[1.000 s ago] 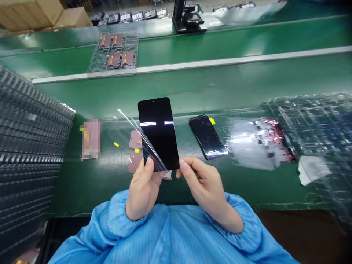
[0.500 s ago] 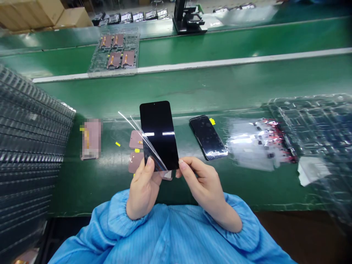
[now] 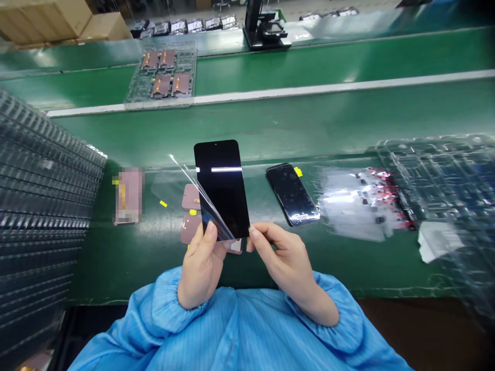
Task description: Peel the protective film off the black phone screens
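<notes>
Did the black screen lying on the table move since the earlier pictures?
No, the lying black screen shows no clear shift either way against the white strip.

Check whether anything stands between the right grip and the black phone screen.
Nothing visible does: the right grip is at the black phone screen's lower right corner. The clear film slants over the screen's lower left, by the left grip.
</notes>
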{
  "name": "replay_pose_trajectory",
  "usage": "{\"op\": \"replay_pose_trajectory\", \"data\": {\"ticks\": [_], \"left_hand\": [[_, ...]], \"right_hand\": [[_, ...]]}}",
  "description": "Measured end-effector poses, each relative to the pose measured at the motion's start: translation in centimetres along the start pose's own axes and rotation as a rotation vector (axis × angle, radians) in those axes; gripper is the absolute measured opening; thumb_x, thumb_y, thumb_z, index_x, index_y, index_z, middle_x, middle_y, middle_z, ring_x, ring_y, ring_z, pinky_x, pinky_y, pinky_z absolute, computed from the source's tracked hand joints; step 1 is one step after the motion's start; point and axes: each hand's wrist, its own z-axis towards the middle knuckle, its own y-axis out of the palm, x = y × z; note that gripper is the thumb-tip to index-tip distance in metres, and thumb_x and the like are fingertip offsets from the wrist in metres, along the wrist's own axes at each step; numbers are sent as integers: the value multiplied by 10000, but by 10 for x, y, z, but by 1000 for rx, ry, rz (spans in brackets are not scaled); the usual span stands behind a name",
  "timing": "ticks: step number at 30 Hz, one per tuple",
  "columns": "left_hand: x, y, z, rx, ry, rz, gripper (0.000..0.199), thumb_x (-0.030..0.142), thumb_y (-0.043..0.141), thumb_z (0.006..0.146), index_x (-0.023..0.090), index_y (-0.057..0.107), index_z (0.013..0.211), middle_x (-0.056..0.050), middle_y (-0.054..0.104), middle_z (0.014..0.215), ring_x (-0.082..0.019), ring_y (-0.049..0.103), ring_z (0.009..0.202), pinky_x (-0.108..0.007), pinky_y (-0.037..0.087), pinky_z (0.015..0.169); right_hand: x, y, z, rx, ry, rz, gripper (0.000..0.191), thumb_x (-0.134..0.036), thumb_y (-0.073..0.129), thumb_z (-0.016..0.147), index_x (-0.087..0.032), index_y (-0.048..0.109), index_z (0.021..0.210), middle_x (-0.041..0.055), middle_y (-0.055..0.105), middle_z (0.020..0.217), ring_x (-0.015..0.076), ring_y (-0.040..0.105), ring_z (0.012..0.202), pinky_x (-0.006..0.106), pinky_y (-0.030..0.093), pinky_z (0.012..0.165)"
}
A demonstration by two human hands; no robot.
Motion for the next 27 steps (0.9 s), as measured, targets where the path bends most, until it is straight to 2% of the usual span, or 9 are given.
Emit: {"op": "replay_pose_trajectory", "data": {"ticks": [7, 14, 19, 27], "left_hand": [[-1, -2, 1, -2, -40, 6, 331, 381, 560, 940, 162, 654, 1171, -106, 697, 1170, -274, 633, 1095, -461, 536, 926], [0, -1, 1, 5, -33, 1, 313, 368, 573, 936, 180, 659, 1171, -89, 714, 1144, -257, 654, 1077, -429, 550, 919], [0, -1, 1, 21, -4, -2, 239, 360, 594, 927, 182, 698, 1049, -64, 733, 1074, -224, 675, 1017, -357, 573, 857], [0, -1, 1, -10, -54, 10, 400, 419, 636, 893, 205, 634, 1231, -99, 717, 1138, -270, 661, 1070, -408, 567, 853]], "right_hand": [[-2, -1, 2, -10, -2, 24, 274, -187, 480, 970, -182, 599, 722, -30, 618, 631, 73, 589, 583, 166, 473, 586], [2, 1, -1, 21, 45, -9, 108, -243, 590, 907, -179, 635, 832, -41, 598, 591, 84, 507, 476, 193, 422, 459], [3, 0, -2, -17, 53, 42, 170, -217, 514, 946, -183, 628, 823, -29, 620, 628, 89, 569, 548, 192, 468, 538], [5, 3, 1, -18, 115, 92, 204, -279, 553, 934, -188, 598, 758, -30, 612, 590, 94, 550, 510, 208, 461, 517]]}}
